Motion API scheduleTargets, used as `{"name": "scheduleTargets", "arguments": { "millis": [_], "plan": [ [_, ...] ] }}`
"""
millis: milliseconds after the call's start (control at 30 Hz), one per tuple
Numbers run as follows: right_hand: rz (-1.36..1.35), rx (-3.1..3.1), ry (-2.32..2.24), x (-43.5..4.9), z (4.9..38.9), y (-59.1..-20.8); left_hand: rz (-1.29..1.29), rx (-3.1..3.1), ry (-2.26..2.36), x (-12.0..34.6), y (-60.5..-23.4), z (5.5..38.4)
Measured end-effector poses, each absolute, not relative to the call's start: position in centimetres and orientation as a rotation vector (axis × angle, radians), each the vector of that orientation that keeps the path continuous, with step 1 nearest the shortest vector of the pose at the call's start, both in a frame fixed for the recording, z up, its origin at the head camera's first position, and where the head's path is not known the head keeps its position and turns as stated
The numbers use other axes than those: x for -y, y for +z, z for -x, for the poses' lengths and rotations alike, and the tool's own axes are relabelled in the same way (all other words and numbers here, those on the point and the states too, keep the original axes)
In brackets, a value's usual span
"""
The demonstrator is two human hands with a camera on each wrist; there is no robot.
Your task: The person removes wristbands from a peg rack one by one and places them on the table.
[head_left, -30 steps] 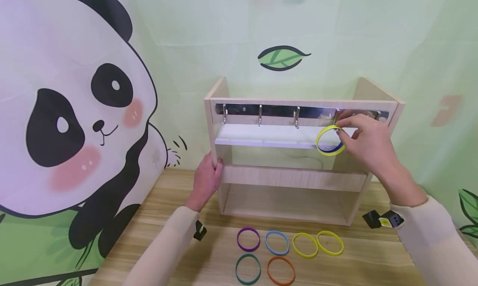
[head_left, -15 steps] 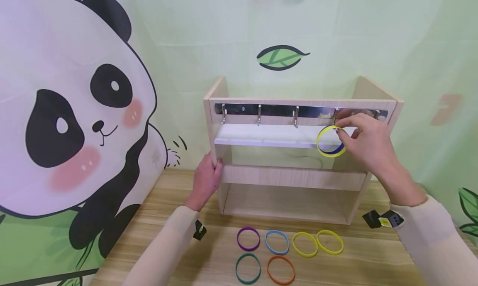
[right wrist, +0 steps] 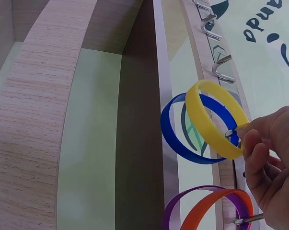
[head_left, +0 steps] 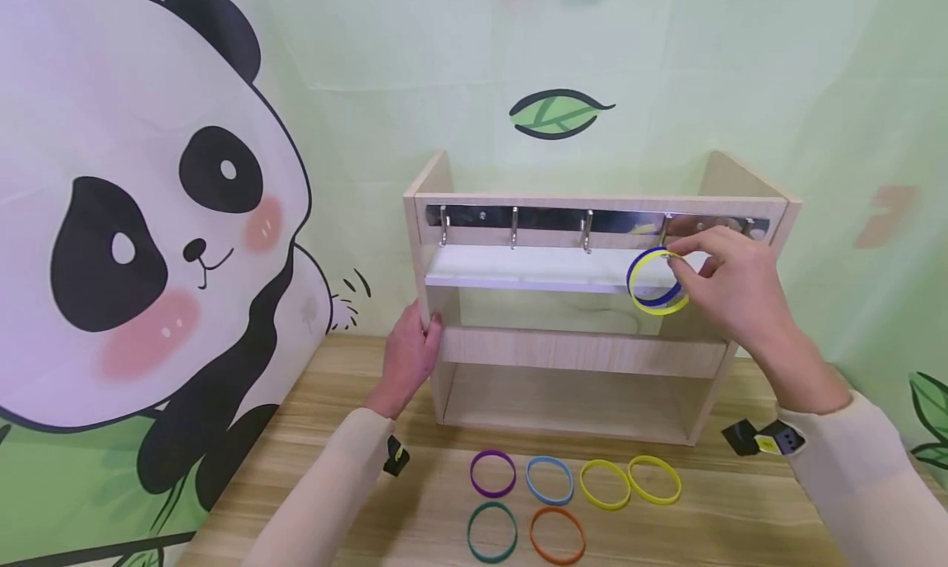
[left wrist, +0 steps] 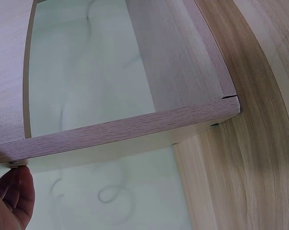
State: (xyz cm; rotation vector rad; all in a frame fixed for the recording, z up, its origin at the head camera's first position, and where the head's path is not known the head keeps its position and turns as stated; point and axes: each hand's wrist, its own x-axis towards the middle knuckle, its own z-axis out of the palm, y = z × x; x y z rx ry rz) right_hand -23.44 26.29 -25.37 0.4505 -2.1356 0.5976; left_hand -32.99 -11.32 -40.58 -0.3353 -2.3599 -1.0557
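While pinching a yellow band (right wrist: pixel 202 125) at its rim between thumb and forefinger of the right hand (right wrist: pixel 276 165), holds the rest of the loop out to the left of and below the fingertips. Overlapping it and also reaching to the grip, a blue band (right wrist: pixel 167 125); cannot tell whether pinched too. Showing within the loops, right at the fingertips, the metal tip of a hook (right wrist: pixel 230 133). Just right of the grip, together on the next hook, a hung orange band (right wrist: pixel 202 211) and a hung purple band (right wrist: pixel 168 212). Left of the grip, in a row, three other hooks (head_left: pixel 514 228). Behind and below the grip, a white shelf (head_left: pixel 518 269). Well left and lower, with the left hand (head_left: pixel 410 349), grips the side of the wooden rack (head_left: pixel 585 353). Below the right grip and nearer the body, flat on the table (head_left: pixel 726 501), two loose yellow bands (head_left: pixel 607 508); left of these, a light blue band (head_left: pixel 550 502) and loose purple band (head_left: pixel 494 496); nearest, a loose orange band (head_left: pixel 557 562) and green band (head_left: pixel 492 560).
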Motion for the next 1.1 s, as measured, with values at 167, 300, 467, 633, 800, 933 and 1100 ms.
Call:
{"name": "scheduleTargets", "arguments": {
  "millis": [167, 300, 467, 633, 800, 933, 1100],
  "plan": [
    [-0.456, 2.120, 0.601, -26.4, 23.4, -25.5, 0.330, 2.370, -1.060, 11.3, -40.6, 33.0],
    [-0.466, 2.111, 0.594, -26.3, 23.2, -25.4, 0.332, 2.374, -1.061, 11.3, -40.6, 32.9],
    [-0.501, 2.091, 0.599, -26.2, 22.7, -25.2, 0.333, 2.370, -1.057, 11.4, -40.6, 32.8],
    [-0.493, 2.132, 0.619, -26.1, 22.3, -25.2, 0.333, 2.366, -1.046, 11.3, -40.7, 32.9],
    [-0.484, 2.171, 0.617, -26.2, 21.9, -25.4, 0.330, 2.360, -1.045, 11.3, -40.6, 32.9],
    [-0.506, 2.166, 0.597, -26.3, 21.7, -25.7, 0.330, 2.361, -1.043, 11.3, -40.6, 32.9],
    [-0.549, 2.136, 0.560, -26.6, 21.3, -26.5, 0.325, 2.368, -1.051, 11.3, -40.5, 32.9]
  ]
}}
